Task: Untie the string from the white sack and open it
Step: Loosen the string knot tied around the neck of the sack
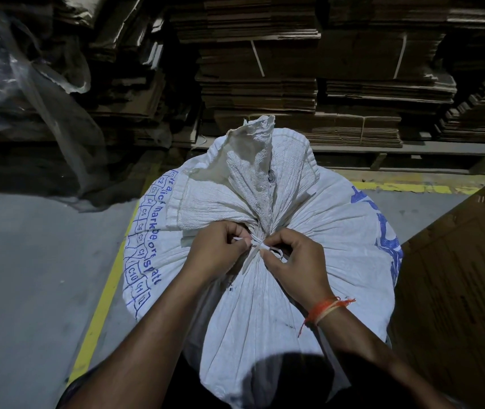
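A large white woven sack [309, 231] with blue print stands upright in front of me, its neck gathered and tied. A thin white string [256, 246] is knotted around the gathered neck, with one end hanging down the sack's front. My left hand [217, 252] pinches a string end on the knot's left side. My right hand [294, 261], an orange thread on its wrist, pinches the string loops on the knot's right side. Above the knot the loose top of the sack [253, 160] stands up, crumpled and folded.
Stacks of flattened cardboard [324, 69] fill the wall behind the sack. Clear plastic sheeting [29, 84] hangs at the left. A brown cardboard sheet [465, 276] leans at the right. Yellow floor lines [99, 314] run beside the sack on grey concrete.
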### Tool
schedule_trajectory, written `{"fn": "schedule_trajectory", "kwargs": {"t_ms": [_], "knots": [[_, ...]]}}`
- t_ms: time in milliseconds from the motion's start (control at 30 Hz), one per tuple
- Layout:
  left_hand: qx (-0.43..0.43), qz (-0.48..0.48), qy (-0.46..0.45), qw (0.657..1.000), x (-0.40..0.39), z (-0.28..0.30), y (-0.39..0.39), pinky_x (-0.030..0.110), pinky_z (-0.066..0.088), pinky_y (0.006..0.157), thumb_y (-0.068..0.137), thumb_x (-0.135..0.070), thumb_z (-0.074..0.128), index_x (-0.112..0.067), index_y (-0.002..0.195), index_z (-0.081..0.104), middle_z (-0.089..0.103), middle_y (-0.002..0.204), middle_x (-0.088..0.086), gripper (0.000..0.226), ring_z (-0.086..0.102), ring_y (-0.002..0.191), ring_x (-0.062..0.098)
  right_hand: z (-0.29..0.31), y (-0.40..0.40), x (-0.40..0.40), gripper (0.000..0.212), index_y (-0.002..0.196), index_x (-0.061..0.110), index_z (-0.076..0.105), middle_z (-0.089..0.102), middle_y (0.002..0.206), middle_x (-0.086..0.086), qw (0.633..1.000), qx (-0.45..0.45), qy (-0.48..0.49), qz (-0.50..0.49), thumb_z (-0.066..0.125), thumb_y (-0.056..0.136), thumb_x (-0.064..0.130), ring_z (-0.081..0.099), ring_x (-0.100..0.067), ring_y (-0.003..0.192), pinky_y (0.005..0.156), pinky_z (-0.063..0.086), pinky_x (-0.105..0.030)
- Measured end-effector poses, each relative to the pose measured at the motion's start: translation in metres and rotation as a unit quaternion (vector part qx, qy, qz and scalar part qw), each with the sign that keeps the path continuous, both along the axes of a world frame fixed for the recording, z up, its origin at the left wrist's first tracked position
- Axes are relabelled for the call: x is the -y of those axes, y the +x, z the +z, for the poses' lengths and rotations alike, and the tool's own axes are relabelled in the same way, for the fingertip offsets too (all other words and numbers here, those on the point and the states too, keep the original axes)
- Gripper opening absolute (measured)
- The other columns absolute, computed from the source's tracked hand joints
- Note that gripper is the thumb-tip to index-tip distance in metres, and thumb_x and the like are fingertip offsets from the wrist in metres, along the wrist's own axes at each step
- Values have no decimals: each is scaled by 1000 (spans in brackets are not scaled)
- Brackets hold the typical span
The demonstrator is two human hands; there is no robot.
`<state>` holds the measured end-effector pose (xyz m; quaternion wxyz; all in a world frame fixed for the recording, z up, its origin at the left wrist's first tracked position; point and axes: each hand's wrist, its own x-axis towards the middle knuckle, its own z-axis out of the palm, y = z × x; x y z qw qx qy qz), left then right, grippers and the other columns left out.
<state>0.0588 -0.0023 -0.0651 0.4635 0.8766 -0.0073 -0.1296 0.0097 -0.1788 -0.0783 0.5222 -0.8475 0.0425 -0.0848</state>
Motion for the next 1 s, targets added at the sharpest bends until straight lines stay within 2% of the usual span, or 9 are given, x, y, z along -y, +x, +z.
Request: {"fn": "schedule_trajectory", "kwargs": {"t_ms": [100,333,467,567,767,900,1000], "knots": [[-14,4,-12,1000,1,-1,1,28,50,69,86,-24,74,-22,77,76,74,67,-2,9,60,60,8,0,0,0,11,79,19,72,73,76,7,1000,1,1,-3,83,80,14,70,-8,76,74,58,-28],[-33,5,-33,999,5,-2,1,29,48,68,80,-31,69,-25,73,76,69,60,-6,12,57,56,8,-1,1,0,12,78,18,72,72,74,8,1000,6,-2,-5,83,78,12,69,-5,75,70,49,-12],[-32,11,-33,999,7,-2,1,28,46,66,81,-32,71,-22,75,77,67,60,-6,13,55,55,7,-2,1,0,12,79,18,72,73,75,8,1000,4,3,-3,83,78,11,69,-6,75,71,51,-14],[-35,7,-38,999,8,-2,-1,28,44,61,86,-22,73,-17,78,78,65,56,-6,11,52,49,8,-3,1,0,12,79,17,72,73,75,7,1000,2,5,-1,83,78,10,70,-6,75,71,51,-14],[-35,2,-36,999,10,-1,-2,28,47,61,86,-23,72,-16,80,79,76,71,15,11,58,53,12,-2,1,0,13,79,17,72,73,75,8,1000,4,6,1,83,78,10,70,-6,76,71,51,-13],[-36,6,-31,999,11,-1,-2,27,48,61,86,-22,71,-17,79,79,77,73,15,11,59,53,12,-1,1,0,13,79,16,72,73,75,7,1000,5,12,3,82,78,9,70,-6,76,70,49,-10],[-27,-1,-15,1000,10,3,-2,24,46,57,90,-18,71,-17,80,78,73,64,7,13,59,51,10,0,1,0,12,79,16,72,73,75,6,1000,6,12,5,82,78,9,70,-7,76,70,49,-10]]}}
